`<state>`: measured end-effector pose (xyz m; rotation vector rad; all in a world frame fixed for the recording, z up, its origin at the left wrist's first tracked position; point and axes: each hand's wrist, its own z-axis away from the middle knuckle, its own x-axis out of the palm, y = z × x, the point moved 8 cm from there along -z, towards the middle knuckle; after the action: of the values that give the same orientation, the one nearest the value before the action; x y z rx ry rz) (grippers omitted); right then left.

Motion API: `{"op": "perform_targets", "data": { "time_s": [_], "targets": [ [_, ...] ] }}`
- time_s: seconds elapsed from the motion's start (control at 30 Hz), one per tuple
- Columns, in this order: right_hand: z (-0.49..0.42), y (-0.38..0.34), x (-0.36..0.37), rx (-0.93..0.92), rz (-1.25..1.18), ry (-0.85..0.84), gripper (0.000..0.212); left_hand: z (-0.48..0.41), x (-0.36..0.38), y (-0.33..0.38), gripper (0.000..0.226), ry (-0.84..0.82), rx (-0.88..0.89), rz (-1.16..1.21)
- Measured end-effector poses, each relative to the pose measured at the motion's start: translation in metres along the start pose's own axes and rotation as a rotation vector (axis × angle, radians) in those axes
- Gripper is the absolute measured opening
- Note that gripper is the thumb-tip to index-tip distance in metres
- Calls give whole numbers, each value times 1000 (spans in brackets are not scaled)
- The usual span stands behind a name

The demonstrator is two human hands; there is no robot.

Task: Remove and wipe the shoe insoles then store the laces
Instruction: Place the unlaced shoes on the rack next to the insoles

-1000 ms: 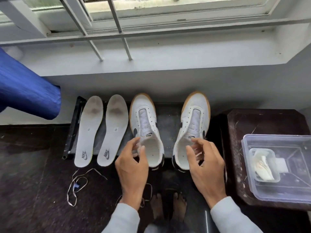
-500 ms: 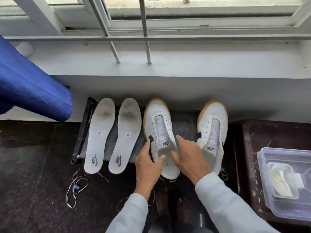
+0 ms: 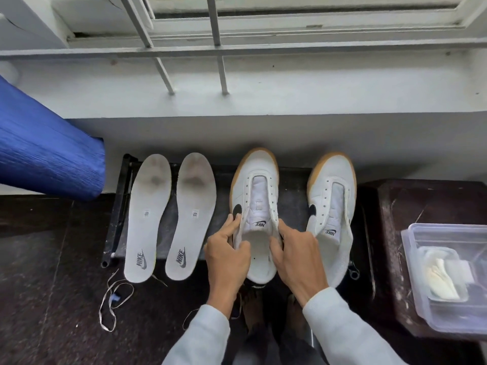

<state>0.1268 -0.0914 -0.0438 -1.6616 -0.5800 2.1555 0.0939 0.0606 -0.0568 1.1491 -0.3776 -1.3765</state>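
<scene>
A white shoe (image 3: 254,180), collar pinched by left hand (image 3: 228,255) and right hand (image 3: 297,255), two insoles (image 3: 147,219) alongside, lace (image 3: 112,304) on floor (image 3: 52,285)

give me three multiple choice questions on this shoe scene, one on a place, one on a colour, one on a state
1. Where do the insoles lie?
A) on the dark rack, left of the shoes
B) inside the shoes
C) under the shoes

2. What colour is the shoes' sole edge?
A) red
B) tan
C) green

3. What are the hands doing?
A) both hang free
B) each holds a different shoe
C) the left hand and the right hand both grip the shoe nearer the insoles

Answers:
1 A, since they lie side by side on the rack.
2 B, since a tan rim shows round both toes.
3 C, since the fingers of both hands curl round that shoe's opening.
</scene>
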Motion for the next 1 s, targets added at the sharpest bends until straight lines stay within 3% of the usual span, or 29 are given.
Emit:
{"op": "perform_targets", "data": {
  "time_s": [0.13,0.3,0.43,0.53,0.6,0.67,0.8,1.0],
  "targets": [
    [0,6,8,37,-4,-23,35,-5,2,0,59,-36,15,-21],
    [2,4,12,59,-2,-34,48,-5,4,-7,56,-14,37,-33],
    [5,-3,1,43,-5,-78,38,-2,2,-9,50,23,74,-29],
    [17,0,-46,55,-236,157,18,19,-7,19,42,164,247,-37],
    [29,21,-81,119,-312,349,23,38,0,45,36,194,376,-35],
    [38,51,-97,213,-295,394,35,52,20,59,38,129,414,-30],
    [36,93,-89,348,-198,192,67,61,75,66,54,-72,409,-150],
    [25,107,-77,313,-152,153,52,51,125,52,67,-197,327,-331]
  ]
}}
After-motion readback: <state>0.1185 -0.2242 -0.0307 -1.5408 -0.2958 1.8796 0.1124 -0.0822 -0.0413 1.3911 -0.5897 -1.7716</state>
